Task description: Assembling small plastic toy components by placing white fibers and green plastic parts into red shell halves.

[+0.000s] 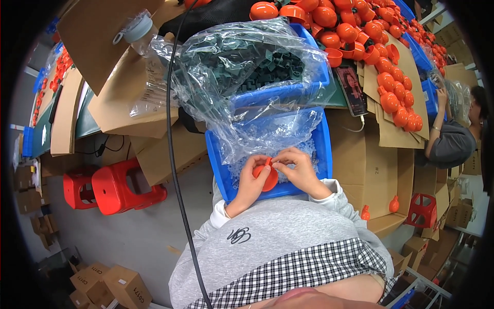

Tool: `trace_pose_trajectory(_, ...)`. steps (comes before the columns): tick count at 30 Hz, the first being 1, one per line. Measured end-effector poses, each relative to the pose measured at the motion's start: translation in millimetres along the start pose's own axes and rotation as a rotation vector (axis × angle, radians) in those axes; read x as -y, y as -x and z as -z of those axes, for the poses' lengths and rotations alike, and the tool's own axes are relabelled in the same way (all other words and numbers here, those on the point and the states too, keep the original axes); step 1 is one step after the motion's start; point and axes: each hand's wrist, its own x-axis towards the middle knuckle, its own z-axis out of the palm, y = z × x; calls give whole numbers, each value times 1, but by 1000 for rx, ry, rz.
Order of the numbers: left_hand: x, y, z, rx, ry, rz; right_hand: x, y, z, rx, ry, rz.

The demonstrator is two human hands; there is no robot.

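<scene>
An orange plastic shell (266, 175) was held just below the centre of the frame, clamped from the left by the left hand (250, 184), whose fingers were curled round its rounded side. The right hand (298, 169) was closed on the shell's upper edge, with thumb and fingertips pinched together there; whether a small part was caught in that pinch could not be told. Both hands were kept over a blue tray (321, 149) filled with small clear pieces. A crumpled clear plastic bag (226, 77) was draped from that tray up over a second blue bin (288, 93) of dark green parts, above centre. A heap of orange shells (360, 31) was seen at the upper right, with more laid in a row on brown cardboard sheets (391, 131). A phone (351, 90) lay beside them. Red stools (110, 188) were placed at the left, and labelled brown cartons (110, 286) at the lower left.
</scene>
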Motion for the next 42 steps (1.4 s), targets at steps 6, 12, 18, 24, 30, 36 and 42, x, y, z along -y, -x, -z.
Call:
trace_pose_trajectory(6,5,1,5,11,-20,12,-11,-6,-6,25,-219,-127)
trace_pose_trajectory(12,0,6,17,-43,117,103,-14,-21,28,201,-158,-168)
trace_pose_trajectory(18,-11,8,24,-260,146,92,-31,-24,23,19,429,171)
trace_pose_trajectory(24,-2,5,19,-269,232,125,-28,-20,-10,76,567,238)
trace_pose_trajectory(30,5,1,33,-313,304,210,-29,-22,-7,113,558,225)
trace_pose_trajectory(36,8,2,31,-264,216,163,-18,-21,-16,260,560,249)
trace_pose_trajectory(42,9,7,31,-269,195,175,-7,-15,-23,243,623,240)
